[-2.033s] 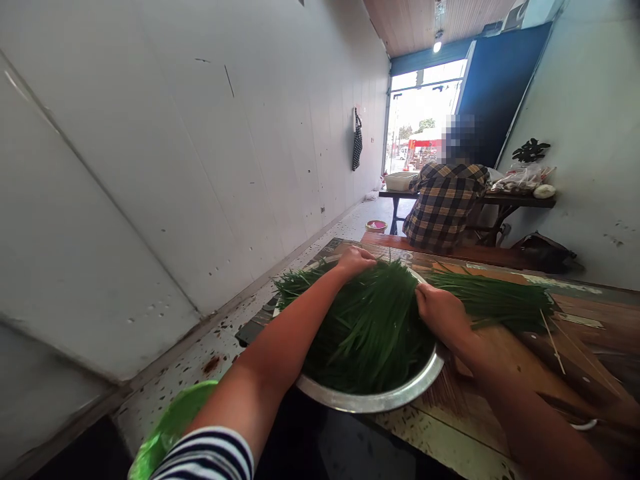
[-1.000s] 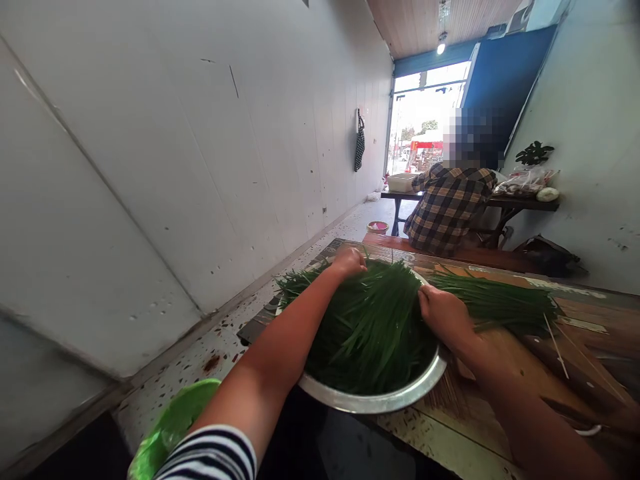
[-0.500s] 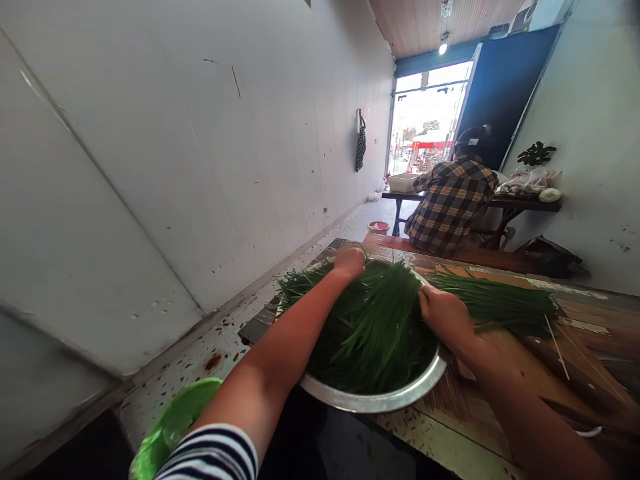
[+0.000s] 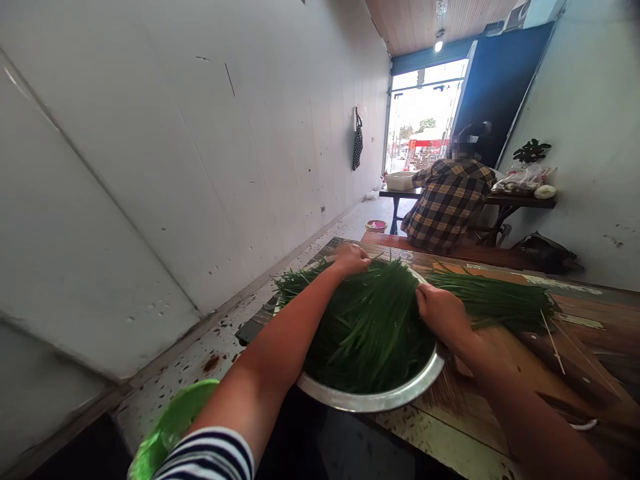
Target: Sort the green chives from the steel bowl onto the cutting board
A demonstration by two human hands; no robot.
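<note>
A wide metal basin (image 4: pixel 367 402) full of long green garlic chives (image 4: pixel 373 333) stands at the table's near edge. My left hand (image 4: pixel 351 259) reaches across to the far side of the basin, its fingers closed on some of the chives. On the right, my right hand (image 4: pixel 443 310) is closed around the basin's rim, with the thumb up against the chives; the other fingers are partly hidden. Another bunch of chives (image 4: pixel 500 293) lies on the table just beyond my right hand.
Thin sticks (image 4: pixel 447 390) lie on the wooden table (image 4: pixel 480 433) under my right forearm. A green-lined bin (image 4: pixel 175 417) is at lower left. Ahead, a person in a plaid shirt (image 4: pixel 447 203) sits at another table with a white tub (image 4: pixel 400 181).
My left hand has turned slightly, and its fingers now reach a little further right over the chives. My right hand stays at the rim. The whole view has shifted slightly.
</note>
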